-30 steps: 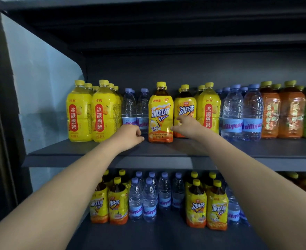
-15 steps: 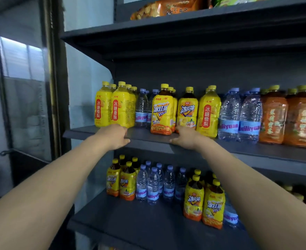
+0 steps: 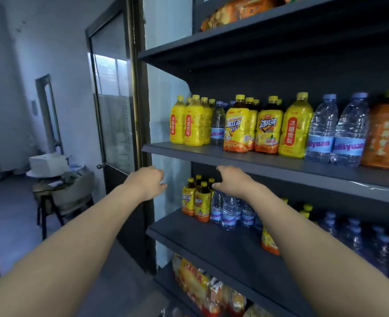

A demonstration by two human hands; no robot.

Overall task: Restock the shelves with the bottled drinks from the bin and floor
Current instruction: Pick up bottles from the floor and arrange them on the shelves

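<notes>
My left hand (image 3: 148,181) and my right hand (image 3: 232,181) hang in the air below the front edge of the middle shelf (image 3: 269,167), both holding nothing, fingers loosely curled. On that shelf stand yellow pear-drink bottles (image 3: 186,124), iced tea bottles (image 3: 237,129), water bottles (image 3: 335,133) and an orange tea bottle (image 3: 385,133). The lower shelf (image 3: 211,245) holds more iced tea bottles (image 3: 195,200) and water bottles (image 3: 230,213) just under my right hand. No bin is in view.
Snack packets (image 3: 200,284) lie on the bottom shelf and more packets (image 3: 234,12) on the top one. A glass door (image 3: 113,99) stands left of the shelving. A chair (image 3: 63,197) piled with things and a white box (image 3: 47,163) are at the far left.
Both hands have come back off the middle shelf and dropped below its edge. The view has swung left, bringing the door and room into sight.
</notes>
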